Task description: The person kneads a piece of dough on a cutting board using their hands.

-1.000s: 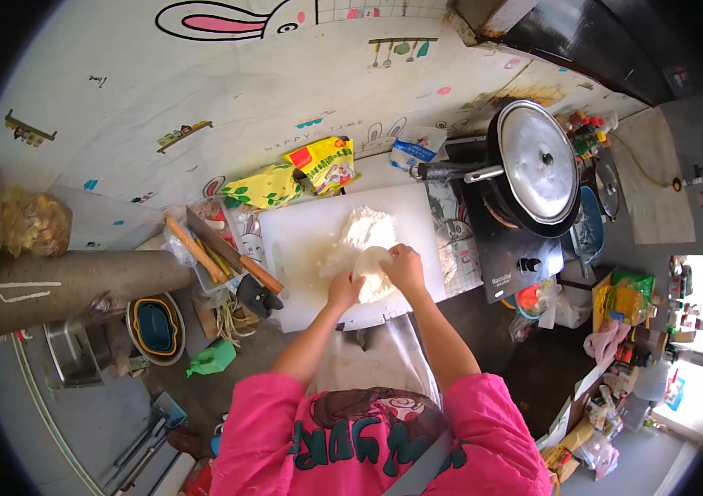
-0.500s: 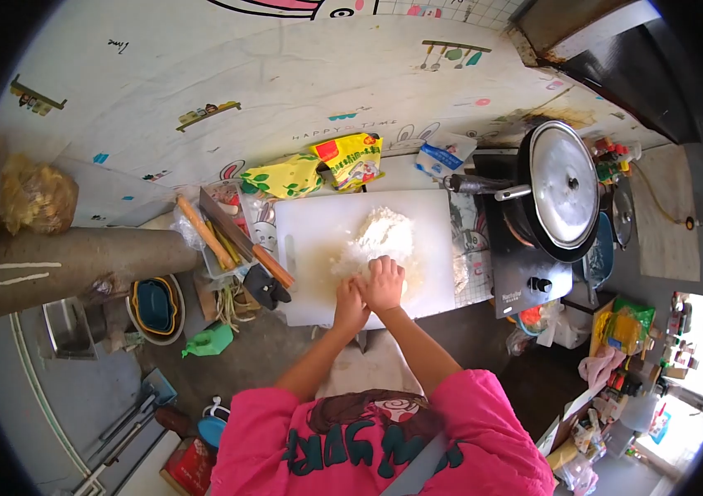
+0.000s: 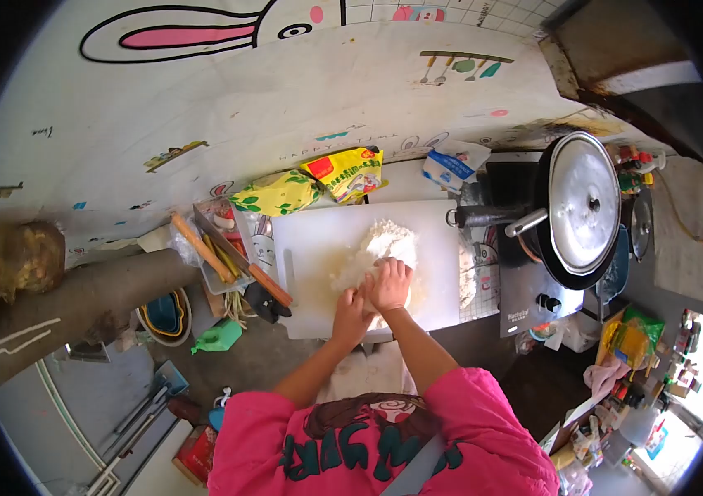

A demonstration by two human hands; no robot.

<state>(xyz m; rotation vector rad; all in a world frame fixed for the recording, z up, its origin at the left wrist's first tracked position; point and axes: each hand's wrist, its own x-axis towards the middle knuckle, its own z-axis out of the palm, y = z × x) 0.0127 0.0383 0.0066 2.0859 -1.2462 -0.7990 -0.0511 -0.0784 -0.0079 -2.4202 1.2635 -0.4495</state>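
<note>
A heap of white flour [image 3: 390,240] lies on the white cutting board [image 3: 310,231], with looser flour spread to its lower left. My right hand [image 3: 390,286] presses down at the heap's near edge, fingers curled over pale dough. Close against it on the left, my left hand [image 3: 352,314] is closed, its fingers bent inward at the same dough. Most of that dough is hidden under both palms.
A knife [image 3: 240,252] and a rolling pin [image 3: 203,246] rest across a plastic bin left of the board. Yellow bags [image 3: 347,175] stand behind it. To the right, a lidded wok [image 3: 585,204] sits on the cooktop [image 3: 525,302], its handle pointing toward the board.
The camera view has shifted and tilted slightly, so the board sits a little lower. Both hands stay at the dough, the right one reaching slightly differently over it.
</note>
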